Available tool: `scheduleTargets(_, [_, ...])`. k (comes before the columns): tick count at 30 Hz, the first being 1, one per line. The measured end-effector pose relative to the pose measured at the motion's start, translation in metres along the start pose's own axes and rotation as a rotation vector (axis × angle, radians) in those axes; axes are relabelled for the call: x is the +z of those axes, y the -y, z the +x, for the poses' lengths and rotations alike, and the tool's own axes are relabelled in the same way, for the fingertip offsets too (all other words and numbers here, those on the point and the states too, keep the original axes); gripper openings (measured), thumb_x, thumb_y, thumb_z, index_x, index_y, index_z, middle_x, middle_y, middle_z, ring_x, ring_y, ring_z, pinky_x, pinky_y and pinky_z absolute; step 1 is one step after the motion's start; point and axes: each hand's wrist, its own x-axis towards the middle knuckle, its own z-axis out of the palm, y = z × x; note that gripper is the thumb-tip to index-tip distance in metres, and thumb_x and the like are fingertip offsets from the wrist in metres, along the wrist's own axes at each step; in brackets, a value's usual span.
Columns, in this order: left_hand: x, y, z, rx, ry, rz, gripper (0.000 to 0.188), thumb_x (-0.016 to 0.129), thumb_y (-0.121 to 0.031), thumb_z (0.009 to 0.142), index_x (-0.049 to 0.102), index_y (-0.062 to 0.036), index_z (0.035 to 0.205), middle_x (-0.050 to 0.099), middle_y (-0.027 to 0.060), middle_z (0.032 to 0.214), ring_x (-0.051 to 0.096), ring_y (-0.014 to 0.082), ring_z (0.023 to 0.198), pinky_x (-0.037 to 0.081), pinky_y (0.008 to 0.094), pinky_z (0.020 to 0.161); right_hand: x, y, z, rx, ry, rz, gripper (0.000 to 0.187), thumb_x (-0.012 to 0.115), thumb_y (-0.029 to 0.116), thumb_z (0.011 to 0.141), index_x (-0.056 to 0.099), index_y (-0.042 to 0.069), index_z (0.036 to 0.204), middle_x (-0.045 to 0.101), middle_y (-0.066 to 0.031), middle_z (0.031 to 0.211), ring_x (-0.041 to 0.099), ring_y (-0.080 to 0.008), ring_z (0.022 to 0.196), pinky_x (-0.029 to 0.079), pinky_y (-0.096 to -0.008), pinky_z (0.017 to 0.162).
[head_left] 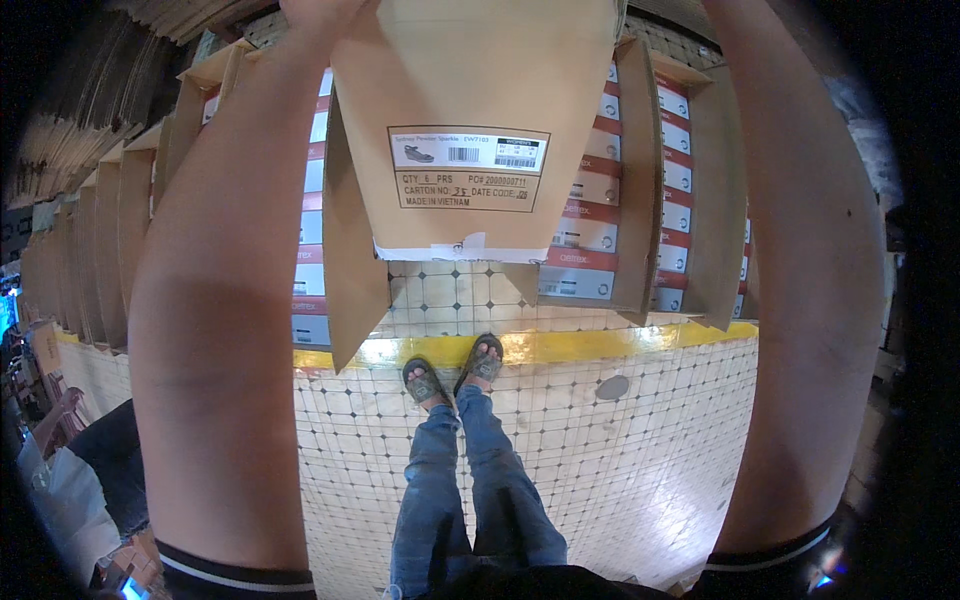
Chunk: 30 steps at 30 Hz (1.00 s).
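A large brown cardboard carton (480,90) with a printed label panel (469,168) faces me at the top middle. White tape runs along its lower edge. My two bare forearms reach forward on either side of it. Only a sliver of my left hand (328,8) shows at the upper edge, by the carton's left side, its fingers hidden. My right hand is beyond the upper edge, past the carton's right side. The frame does not show how either hand meets the carton.
Opened upright cartons of red-and-white shoe boxes (580,245) line both sides, their flaps (357,240) jutting toward me. A yellow floor stripe (620,346) crosses the tiles by my sandalled feet. Flattened cardboard (80,70) is stacked at the far left.
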Motion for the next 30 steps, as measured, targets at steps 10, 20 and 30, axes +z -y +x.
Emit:
scheduleTargets(10, [0.002, 0.005, 0.001, 0.022, -0.046, 0.067, 0.063, 0.060, -0.056, 0.083, 0.052, -0.0009, 0.113, 0.061, 0.0298, 0.111, 0.057, 0.0444, 0.108, 0.044, 0.0451, 0.090, 0.003, -0.004, 0.011, -0.047, 0.062, -0.026, 0.029, 0.056, 0.022, 0.076, 0.066, 0.005, 0.055, 0.060, -0.0106, 0.053, 0.056, -0.0221, 0.047, 0.044, -0.0395, 0.047])
scheduleTargets(20, [0.000, 0.013, -0.016, -0.036, -0.021, 0.047, 0.066, 0.061, -0.056, 0.082, 0.048, -0.0028, 0.120, 0.061, 0.0288, 0.112, 0.056, 0.0439, 0.109, 0.044, 0.0440, 0.091, 0.024, -0.018, -0.004, 0.041, 0.093, 0.354, 0.022, 0.054, 0.017, 0.077, 0.069, 0.004, 0.068, 0.069, -0.0145, 0.071, 0.066, -0.0258, 0.062, 0.051, -0.0377, 0.057])
scheduleTargets(30, [-0.128, 0.109, -0.355, -0.501, 0.302, -0.017, 0.047, 0.034, -0.031, 0.104, 0.050, 0.0085, 0.123, 0.061, 0.0182, 0.102, 0.056, 0.0212, 0.092, 0.045, 0.0348, 0.084, 0.239, -0.044, -0.372, -0.109, 0.068, 0.260, 0.032, 0.055, 0.026, 0.091, 0.059, 0.002, 0.112, 0.064, -0.0244, 0.072, 0.063, -0.0421, 0.064, 0.052, -0.0505, 0.060])
